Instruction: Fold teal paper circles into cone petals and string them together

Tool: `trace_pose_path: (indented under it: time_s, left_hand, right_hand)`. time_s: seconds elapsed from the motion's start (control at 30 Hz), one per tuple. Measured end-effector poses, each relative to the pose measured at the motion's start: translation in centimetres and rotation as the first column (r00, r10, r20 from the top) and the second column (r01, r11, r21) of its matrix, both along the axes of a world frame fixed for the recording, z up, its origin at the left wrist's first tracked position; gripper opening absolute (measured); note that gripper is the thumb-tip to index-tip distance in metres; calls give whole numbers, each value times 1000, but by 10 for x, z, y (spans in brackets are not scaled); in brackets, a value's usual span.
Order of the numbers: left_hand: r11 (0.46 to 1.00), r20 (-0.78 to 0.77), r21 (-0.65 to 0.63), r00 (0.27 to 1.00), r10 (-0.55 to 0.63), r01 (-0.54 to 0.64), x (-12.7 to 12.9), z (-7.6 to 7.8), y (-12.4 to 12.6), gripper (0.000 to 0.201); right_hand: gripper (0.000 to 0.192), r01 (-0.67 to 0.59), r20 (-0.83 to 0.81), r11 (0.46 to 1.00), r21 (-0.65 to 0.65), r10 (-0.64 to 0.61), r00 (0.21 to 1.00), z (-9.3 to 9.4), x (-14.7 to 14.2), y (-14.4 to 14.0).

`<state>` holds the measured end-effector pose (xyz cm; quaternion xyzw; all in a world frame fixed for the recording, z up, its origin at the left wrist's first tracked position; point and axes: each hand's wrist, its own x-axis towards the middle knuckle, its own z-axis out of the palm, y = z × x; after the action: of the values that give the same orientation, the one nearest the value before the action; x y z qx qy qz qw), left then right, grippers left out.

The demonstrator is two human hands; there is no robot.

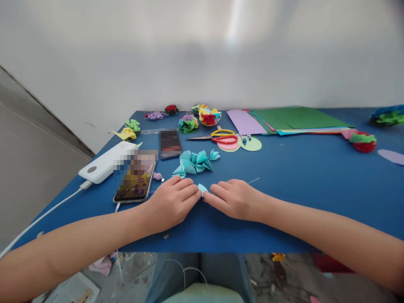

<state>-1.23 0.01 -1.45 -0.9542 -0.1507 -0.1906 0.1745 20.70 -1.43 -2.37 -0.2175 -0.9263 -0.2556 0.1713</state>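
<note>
Between my two hands, low over the blue table, is a small light-blue piece of folded paper (202, 190). My left hand (172, 198) pinches its left side with thumb and fingers. From the other side my right hand (235, 198) meets it with closed fingertips. The paper is mostly hidden by the fingers. Just beyond my hands lies a cluster of folded turquoise paper pieces (196, 162). A pair of scissors (224, 136) with red and yellow handles rests farther back, beside pale green and pink paper discs (251, 143).
Left of my hands are a phone (135, 181), a white power bank (109, 162) with a cable, and a second dark phone (170, 144). Crumpled paper flowers (188, 123) stand at the back. Stacked coloured sheets (299, 118) lie back right, near a red-green paper flower (362, 142).
</note>
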Motion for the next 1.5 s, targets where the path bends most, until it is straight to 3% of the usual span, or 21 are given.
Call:
trace_pose_path:
  time_s: [0.1, 0.23, 0.57, 0.7, 0.83, 1.17, 1.5]
  left_hand:
    - [1000, 2, 6, 1000, -20, 20, -1, 0, -2, 15]
    - [997, -55, 29, 996, -65, 66, -2, 2, -3, 22]
    - [996, -157, -60, 984, -81, 72, -4, 3, -2, 23]
    - [986, -166, -159, 983, -75, 49, -3, 3, -3, 23]
    - [986, -169, -153, 982, -89, 63, -3, 3, -2, 23]
    - [985, -195, -153, 975, -107, 77, -2, 5, -3, 22]
    - [985, -193, -156, 975, -110, 80, -2, 6, -4, 22]
  right_hand:
    - [14, -103, -41, 993, 57, 105, 994, 3, 3, 0]
    - [14, -159, -64, 987, 24, 160, 985, 1, 7, 2]
    - [11, -105, -197, 981, -165, 72, 978, 7, 5, -7]
    - [13, -139, -118, 988, -69, 130, 984, 8, 7, -8]
    - [12, -170, -51, 985, 22, 170, 984, 10, 8, -7]
    - [16, -216, -29, 976, 13, 216, 976, 13, 10, -5]
    - [23, -222, 87, 965, 140, 211, 974, 9, 8, -5]
